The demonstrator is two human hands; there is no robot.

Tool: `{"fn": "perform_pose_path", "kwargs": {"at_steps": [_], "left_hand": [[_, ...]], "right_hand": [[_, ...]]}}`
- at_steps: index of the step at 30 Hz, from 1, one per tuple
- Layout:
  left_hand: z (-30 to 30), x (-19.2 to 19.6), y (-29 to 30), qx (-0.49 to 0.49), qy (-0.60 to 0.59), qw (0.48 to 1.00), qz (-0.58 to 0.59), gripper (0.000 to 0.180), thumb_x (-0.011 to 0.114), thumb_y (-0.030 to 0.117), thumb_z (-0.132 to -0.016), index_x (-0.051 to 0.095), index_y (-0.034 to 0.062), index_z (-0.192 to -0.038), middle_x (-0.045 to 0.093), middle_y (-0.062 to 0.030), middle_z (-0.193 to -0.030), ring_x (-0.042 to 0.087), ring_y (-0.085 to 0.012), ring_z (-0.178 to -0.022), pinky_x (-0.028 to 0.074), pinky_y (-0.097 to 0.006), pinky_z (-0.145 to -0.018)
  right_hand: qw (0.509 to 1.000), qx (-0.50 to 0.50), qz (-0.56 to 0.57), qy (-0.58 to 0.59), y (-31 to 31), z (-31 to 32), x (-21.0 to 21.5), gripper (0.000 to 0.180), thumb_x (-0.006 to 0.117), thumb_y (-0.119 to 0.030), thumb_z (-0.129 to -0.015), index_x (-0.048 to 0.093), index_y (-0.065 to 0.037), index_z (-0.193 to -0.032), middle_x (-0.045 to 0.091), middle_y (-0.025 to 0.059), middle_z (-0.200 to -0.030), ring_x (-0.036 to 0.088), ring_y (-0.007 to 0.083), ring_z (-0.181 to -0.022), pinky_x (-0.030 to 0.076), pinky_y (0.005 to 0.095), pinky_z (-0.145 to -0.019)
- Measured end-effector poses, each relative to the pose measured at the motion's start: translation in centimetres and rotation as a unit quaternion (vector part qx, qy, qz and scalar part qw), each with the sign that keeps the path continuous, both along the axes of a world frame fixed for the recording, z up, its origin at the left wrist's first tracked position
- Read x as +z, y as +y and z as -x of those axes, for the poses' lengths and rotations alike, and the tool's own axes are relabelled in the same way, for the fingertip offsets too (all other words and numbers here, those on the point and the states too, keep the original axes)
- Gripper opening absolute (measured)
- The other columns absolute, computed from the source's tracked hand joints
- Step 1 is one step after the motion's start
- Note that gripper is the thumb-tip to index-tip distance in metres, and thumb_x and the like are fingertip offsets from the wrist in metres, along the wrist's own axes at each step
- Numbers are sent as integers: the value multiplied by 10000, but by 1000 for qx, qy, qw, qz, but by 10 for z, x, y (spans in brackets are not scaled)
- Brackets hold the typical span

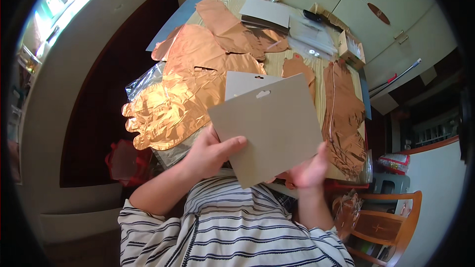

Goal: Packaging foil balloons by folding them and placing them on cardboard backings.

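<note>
Nearest, a striped shirt (247,237) is seen, and above it the two hands are raised. By the left hand (210,151) a flat grey card (269,128) is held in front of the body, over the near edge of the table (319,84); it is pinched at its left edge, with the thumb pressed on its face and the other fingers mostly hidden beneath. By the right hand (309,170) the lower right edge is neared, with the thumb pointed upward; this hand is blurred, and whether the card is gripped by its fingers cannot be told. Just behind, a white card (237,85) is partly covered by the grey one. To the left, a shiny copper-coloured foil (185,104) is spread out; to the right, a wrinkled brown foil (346,123) is laid. At the far end, a stack of cards (264,14) is placed beside clear plastic bags (311,37), and a small box (352,49) is set near the right edge.
</note>
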State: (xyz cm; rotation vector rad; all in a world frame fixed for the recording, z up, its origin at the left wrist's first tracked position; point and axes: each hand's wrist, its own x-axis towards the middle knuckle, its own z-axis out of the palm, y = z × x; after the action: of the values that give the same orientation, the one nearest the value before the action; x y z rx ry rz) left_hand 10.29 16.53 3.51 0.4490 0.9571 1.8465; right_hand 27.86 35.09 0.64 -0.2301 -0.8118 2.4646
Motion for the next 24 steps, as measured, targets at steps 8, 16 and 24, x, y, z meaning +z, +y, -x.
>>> {"fn": "perform_pose_path", "kwargs": {"at_steps": [8,16,24], "left_hand": [[7,20,13,-83,210,970,87,401,691,160,-965,577,-31,-1297,694,-59,-1130,670,-136,-987,555,-303,-853],[105,-15,61,17,655,716,242,325,748,203,-863,713,12,-1124,666,-143,-1030,673,-307,-993,547,-399,-875],[113,-77,73,27,820,558,125,229,647,131,-890,698,25,-1087,648,-141,-1196,605,-322,-1150,500,-433,-983]], "right_hand": [[934,167,-243,-200,82,-17,46,487,698,-129,-896,547,50,-1324,696,93,-1142,672,167,-1048,532,301,-924],[937,10,-251,-244,139,0,25,400,648,-27,-884,548,57,-1262,662,131,-1185,667,182,-1031,546,325,-915],[906,42,-275,-320,167,50,-29,388,624,41,-876,555,53,-1257,673,122,-1153,663,200,-1022,533,351,-933]]}}
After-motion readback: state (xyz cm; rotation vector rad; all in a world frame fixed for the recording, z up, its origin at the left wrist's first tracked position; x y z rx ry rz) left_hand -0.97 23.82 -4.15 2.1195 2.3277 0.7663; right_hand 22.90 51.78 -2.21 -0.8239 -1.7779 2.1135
